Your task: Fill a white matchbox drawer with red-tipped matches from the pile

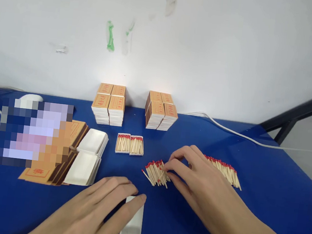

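My left hand [100, 208] lies over a white matchbox tray [134, 221] near the front edge of the view. Its index finger crosses the tray to the far corner, and the thumb mostly drops out of view. With fingers curled together, my right hand [194, 177] pinches at a small pile of red-tipped matches [155, 172]; the matches between the fingertips are partly hidden. A larger row of matches [225, 172] lies beyond this hand, partly covered by it. Two filled trays [128, 153] of matches sit side by side farther back.
Stacked matchboxes stand in a left block [108, 106] and a right block [160, 112] by the wall. Empty white trays [85, 165] are piled beside flat orange sleeves [41, 173] at left. A white cable [227, 136] crosses the blue table [272, 183].
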Demonstrator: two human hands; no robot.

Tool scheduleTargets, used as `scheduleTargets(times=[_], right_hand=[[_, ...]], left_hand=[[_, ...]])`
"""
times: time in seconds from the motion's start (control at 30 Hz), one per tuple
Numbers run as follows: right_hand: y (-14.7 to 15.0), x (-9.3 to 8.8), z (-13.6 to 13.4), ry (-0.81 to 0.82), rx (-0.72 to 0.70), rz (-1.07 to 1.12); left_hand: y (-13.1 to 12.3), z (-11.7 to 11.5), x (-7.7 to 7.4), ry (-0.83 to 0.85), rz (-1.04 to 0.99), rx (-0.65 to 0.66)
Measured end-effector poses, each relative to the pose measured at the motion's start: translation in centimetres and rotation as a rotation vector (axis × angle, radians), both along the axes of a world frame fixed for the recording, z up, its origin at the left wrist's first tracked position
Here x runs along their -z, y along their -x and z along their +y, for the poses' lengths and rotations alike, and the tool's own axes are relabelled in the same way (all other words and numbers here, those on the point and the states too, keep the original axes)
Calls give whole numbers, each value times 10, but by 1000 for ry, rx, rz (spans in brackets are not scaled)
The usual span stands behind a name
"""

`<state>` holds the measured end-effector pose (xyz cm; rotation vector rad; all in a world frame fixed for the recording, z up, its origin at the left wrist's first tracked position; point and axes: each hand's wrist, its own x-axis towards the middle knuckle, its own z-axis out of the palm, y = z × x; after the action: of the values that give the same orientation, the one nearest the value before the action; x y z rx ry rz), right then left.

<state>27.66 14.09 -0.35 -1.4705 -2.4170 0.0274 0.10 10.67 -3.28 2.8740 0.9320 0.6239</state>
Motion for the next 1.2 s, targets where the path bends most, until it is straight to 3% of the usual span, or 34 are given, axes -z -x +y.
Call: scheduleTargets(times=[0.17, 0.33, 0.5, 0.6, 0.87, 1.03, 1.2], right_hand=[[-4, 0, 0, 16, -20, 6], [-10, -3, -3, 159, -74, 91], [0, -5, -6, 275, 159, 201], [8, -7, -4, 304, 193, 160], [24, -11, -3, 141, 335, -43], [42, -5, -6, 131, 281, -174], [49, -6, 0, 204, 203, -119]], left_hand=[[-1, 0, -1, 7, -27, -13], [2, -1, -1, 16, -23, -11], [2, -2, 2, -10, -4, -7], [2, -2, 1, -3, -9, -5], [4, -3, 1, -17, -2, -13], [4, -5, 3, -32, 12, -27], [1, -5, 4, -91, 2, -74]])
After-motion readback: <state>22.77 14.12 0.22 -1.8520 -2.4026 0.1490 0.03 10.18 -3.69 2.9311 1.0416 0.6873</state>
